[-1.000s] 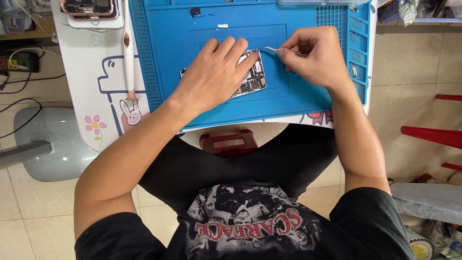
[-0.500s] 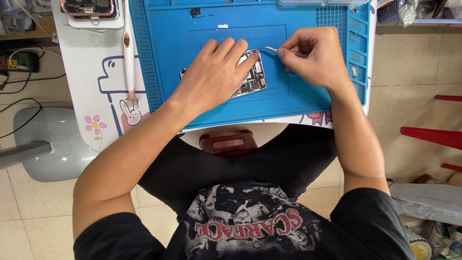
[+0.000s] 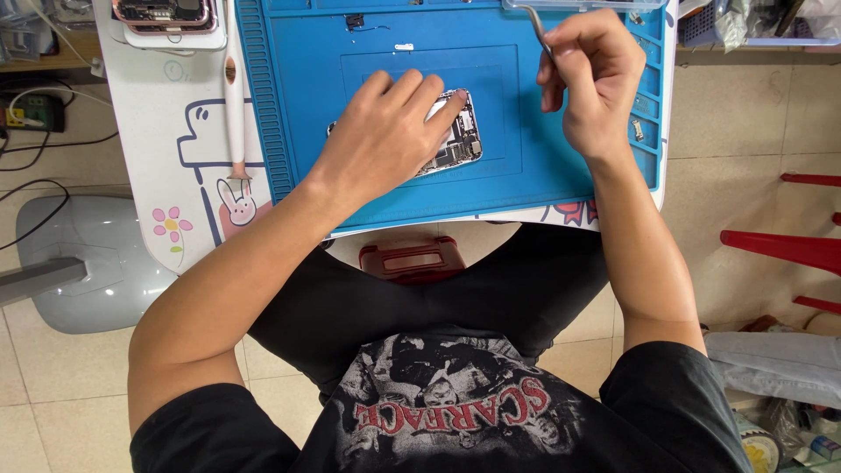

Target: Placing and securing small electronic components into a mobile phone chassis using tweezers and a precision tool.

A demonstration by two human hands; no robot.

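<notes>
pink pen [image 3: 234, 105] lies along the blue mat's [image 3: 561, 175] left edge, bare mat all round the opened phone [image 3: 460, 140]. left hand [image 3: 385, 131] lies flat on it, fingers spread. right hand [image 3: 591, 74] sits up right, apart from it, pinching tweezers [image 3: 536, 31].

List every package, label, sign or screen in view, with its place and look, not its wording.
Opened phone: on the blue mat, under the left hand; rectangular, silver-edged, dark innards showing, no lit screen.
Second opened phone: far left corner of the table, pinkish frame, on a white tray.
Round tin: floor, lower right, yellow printed label.
Right hand: holds metal tweezers.
</notes>
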